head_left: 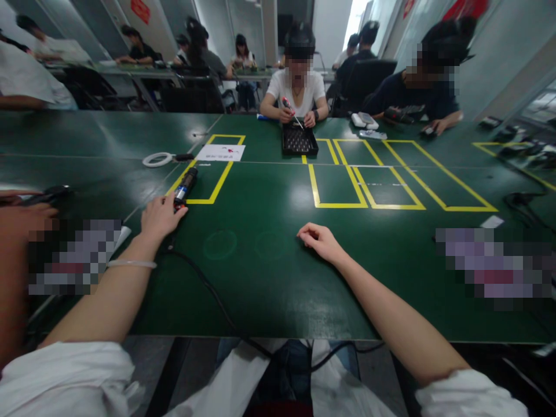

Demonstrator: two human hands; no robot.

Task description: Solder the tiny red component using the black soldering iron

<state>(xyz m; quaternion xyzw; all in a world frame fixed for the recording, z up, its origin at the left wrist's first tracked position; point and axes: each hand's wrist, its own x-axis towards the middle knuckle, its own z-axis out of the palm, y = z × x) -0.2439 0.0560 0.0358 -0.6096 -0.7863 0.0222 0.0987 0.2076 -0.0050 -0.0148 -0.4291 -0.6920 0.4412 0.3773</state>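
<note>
My left hand point(160, 217) lies on the green table point(269, 278) with its fingertips on the near end of a black electric screwdriver point(185, 186). The tool lies flat across a yellow taped line, and its black cable point(208, 289) runs back toward me and off the table's front edge. The fingers look loosely curled over the tool's end. My right hand point(319, 238) rests on the bare table near the middle, fingers curled loosely inward, with nothing visible in it.
Yellow taped rectangles point(369, 185) mark the table. A white paper sheet point(220, 152) and a white tape ring point(157, 159) lie at far left. Opposite, a person in white holds a screwdriver over a black tray point(299, 141). Other people sit around.
</note>
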